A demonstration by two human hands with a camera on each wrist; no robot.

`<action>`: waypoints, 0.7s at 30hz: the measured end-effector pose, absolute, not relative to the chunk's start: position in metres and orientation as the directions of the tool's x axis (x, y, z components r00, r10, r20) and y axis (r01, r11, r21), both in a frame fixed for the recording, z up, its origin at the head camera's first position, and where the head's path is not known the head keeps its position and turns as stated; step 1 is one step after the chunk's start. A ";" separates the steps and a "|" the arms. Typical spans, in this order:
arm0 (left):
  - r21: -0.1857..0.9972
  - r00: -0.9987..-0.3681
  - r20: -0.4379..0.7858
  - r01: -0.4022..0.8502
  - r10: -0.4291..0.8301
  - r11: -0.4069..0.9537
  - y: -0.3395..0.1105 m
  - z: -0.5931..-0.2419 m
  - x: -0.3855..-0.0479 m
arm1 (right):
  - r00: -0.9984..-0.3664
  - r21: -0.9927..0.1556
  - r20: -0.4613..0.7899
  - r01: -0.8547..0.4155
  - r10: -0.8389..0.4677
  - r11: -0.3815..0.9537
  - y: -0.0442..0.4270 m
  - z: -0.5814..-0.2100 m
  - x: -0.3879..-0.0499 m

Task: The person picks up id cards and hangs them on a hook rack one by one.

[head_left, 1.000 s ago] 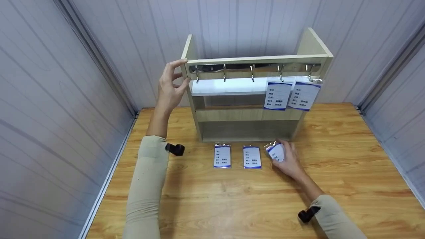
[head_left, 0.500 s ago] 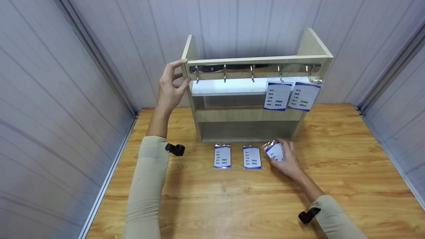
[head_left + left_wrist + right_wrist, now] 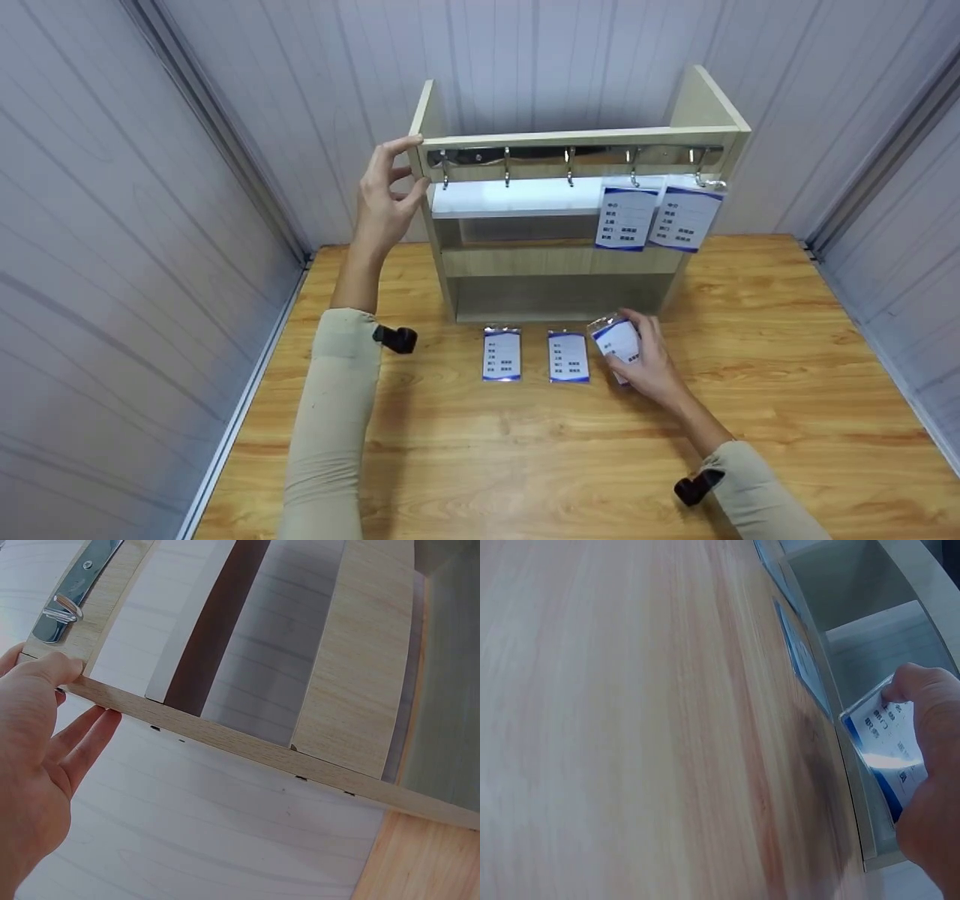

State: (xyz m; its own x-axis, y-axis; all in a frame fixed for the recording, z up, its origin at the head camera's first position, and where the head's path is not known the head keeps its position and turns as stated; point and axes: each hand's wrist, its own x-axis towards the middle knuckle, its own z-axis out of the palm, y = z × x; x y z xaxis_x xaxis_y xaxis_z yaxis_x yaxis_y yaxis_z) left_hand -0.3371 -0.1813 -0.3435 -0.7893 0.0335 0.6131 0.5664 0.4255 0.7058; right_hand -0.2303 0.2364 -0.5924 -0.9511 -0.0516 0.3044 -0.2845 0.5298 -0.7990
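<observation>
My left hand [image 3: 388, 193] grips the upper left corner of a wooden shelf [image 3: 517, 262]. In the left wrist view its thumb lies on the front and its fingers [image 3: 88, 746] on the outer side of the panel. My right hand [image 3: 646, 361] pinches a clear-sleeved badge card [image 3: 616, 341] by its right side, tilted, in front of the shelf's base. In the right wrist view the thumb presses on the face of that card [image 3: 885, 727]. Two more badge cards, one left [image 3: 502, 355] and one nearer [image 3: 568, 356], lie flat on the table.
Across the shelf's top runs a metal rail with several hooks [image 3: 570, 166]. Two badge cards hang at its right end, one [image 3: 623, 217] beside the other [image 3: 686, 217]. The wooden table [image 3: 510, 457] meets pale panelled walls [image 3: 135, 247] at the sides and back.
My right hand has shifted slightly with the badge card, turning it more upright and showing more of its face. The left hand stays on the shelf.
</observation>
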 end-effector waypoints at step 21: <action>0.681 -0.774 0.632 0.586 0.053 0.440 -0.182 -0.346 -0.339 | -0.868 -0.749 0.488 -0.471 -0.094 0.466 0.223 -0.585 -0.235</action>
